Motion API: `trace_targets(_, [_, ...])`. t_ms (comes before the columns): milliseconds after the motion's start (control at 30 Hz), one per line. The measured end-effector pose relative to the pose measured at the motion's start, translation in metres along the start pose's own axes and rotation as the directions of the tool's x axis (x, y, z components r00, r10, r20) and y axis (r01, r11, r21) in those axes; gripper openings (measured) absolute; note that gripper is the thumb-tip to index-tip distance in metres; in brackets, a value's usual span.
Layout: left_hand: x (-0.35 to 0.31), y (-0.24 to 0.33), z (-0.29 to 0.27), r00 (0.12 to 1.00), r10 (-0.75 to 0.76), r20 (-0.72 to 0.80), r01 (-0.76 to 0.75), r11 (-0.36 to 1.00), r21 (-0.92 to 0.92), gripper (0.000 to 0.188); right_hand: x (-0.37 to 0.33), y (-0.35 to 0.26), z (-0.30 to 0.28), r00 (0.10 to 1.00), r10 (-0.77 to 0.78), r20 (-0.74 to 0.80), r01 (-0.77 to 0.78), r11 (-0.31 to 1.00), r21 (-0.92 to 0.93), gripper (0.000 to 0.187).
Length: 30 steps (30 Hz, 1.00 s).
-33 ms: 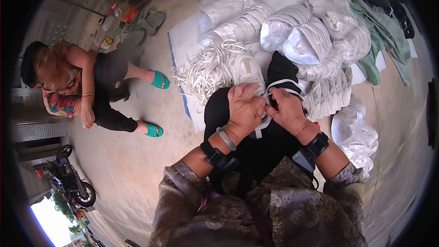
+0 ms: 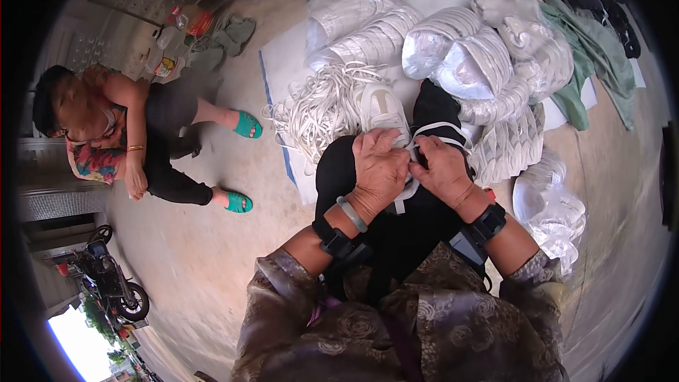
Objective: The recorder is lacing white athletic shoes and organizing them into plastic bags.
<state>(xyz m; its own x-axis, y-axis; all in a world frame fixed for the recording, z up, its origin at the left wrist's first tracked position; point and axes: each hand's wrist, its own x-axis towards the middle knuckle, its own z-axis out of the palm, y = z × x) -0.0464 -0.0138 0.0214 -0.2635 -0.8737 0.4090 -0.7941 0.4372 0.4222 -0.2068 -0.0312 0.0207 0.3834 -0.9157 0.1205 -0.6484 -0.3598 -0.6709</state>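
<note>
A white sneaker [image 2: 382, 107] rests on my black-clad lap, its toe pointing away from me. My left hand [image 2: 378, 170] is closed over the sneaker's near part, with the fingers curled at its lacing. Close beside it, my right hand [image 2: 445, 170] pinches at a white shoelace [image 2: 437, 127], which loops over the dark trouser leg. The two thumbs nearly meet, and the fingertips hide part of the lacing. Left of the toe lies a large tangled heap of white shoelaces [image 2: 318, 113].
Stacks of nested white shoe parts in clear plastic [image 2: 470, 64] cover a white sheet [image 2: 286, 64] ahead. A green cloth [image 2: 590, 71] lies to the far right. At left sits another person in green slippers [image 2: 245, 125]; a motorcycle [image 2: 109, 276] stands beyond. More wrapped parts [image 2: 548, 205] lie at right.
</note>
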Motion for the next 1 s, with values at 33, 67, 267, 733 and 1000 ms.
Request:
trace_targets(33, [0.000,0.001,0.003,1.000,-0.026,-0.012,0.026,0.999,-0.020,0.011,0.001,0.001,0.003,1.000,0.016,0.012,-0.016,1.000,0.012,0.031])
trace_targets(67, [0.000,0.001,0.006,1.000,-0.025,-0.009,0.024,1.000,-0.020,0.011,0.002,0.004,0.005,0.998,0.053,0.037,-0.053,0.998,0.018,0.029])
trace_targets(267, [-0.003,0.004,0.015,0.996,-0.082,-0.025,0.081,0.996,-0.023,0.015,-0.005,0.022,0.017,0.997,0.014,-0.071,-0.003,0.989,0.151,0.021])
trace_targets(733, [-0.001,0.008,-0.030,0.964,0.078,0.255,-0.091,0.995,0.043,0.005,-0.013,0.016,0.009,0.998,0.019,-0.064,-0.007,0.984,0.180,0.028])
trace_targets(1000, [-0.134,-0.085,-0.166,0.671,-0.601,0.434,0.464,0.797,0.386,0.009,-0.016,0.013,0.019,0.990,0.019,-0.136,0.002,0.988,0.157,0.031])
